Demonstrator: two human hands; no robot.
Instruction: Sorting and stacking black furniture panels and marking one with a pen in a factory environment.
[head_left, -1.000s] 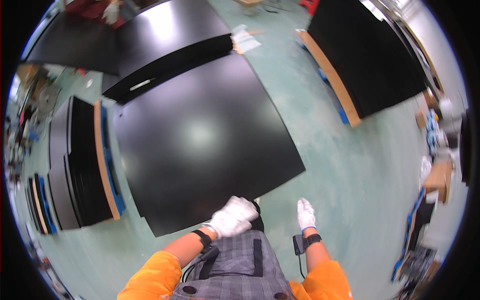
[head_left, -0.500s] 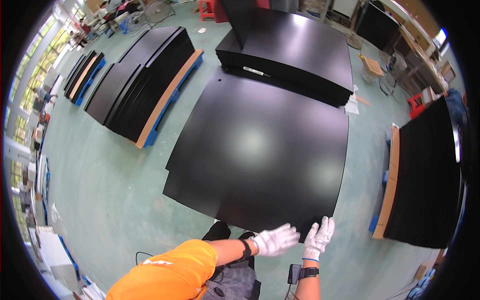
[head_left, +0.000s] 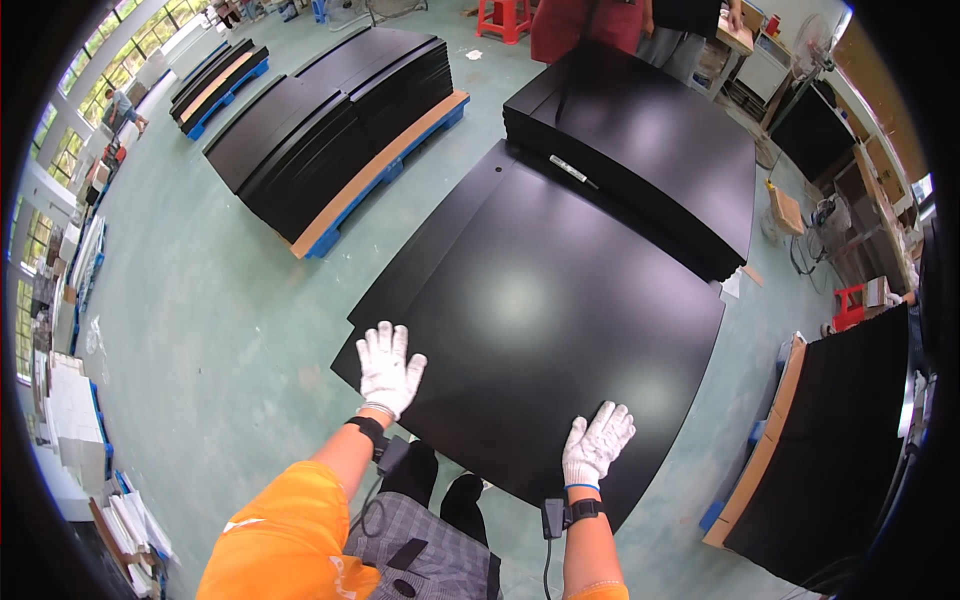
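Note:
A large, flat black panel (head_left: 520, 310) with a glossy surface lies before me, and a sheet edge juts out along its left side. My left hand (head_left: 390, 370), in a white knitted glove, rests flat near that panel's left front edge with its fingers spread. Over the front right part lies my right hand (head_left: 600, 443), gloved too, fingers stretched out and palm down. Neither hand grips anything. A slim white pen-like tool (head_left: 570, 170) lies by the panel's far edge, against the higher stack of black panels (head_left: 650, 130).
To the left, stacked black panels (head_left: 330, 100) sit on a blue pallet (head_left: 325, 240). Another stack (head_left: 820, 440) stands at the right. Beyond the far stack are people, one in dark red clothing (head_left: 585, 30). A red stool (head_left: 503, 20) is at the back.
My left hand has moved left, from beside the right hand to the panel's left front edge. My right hand has turned palm down onto the panel. The view has shifted too.

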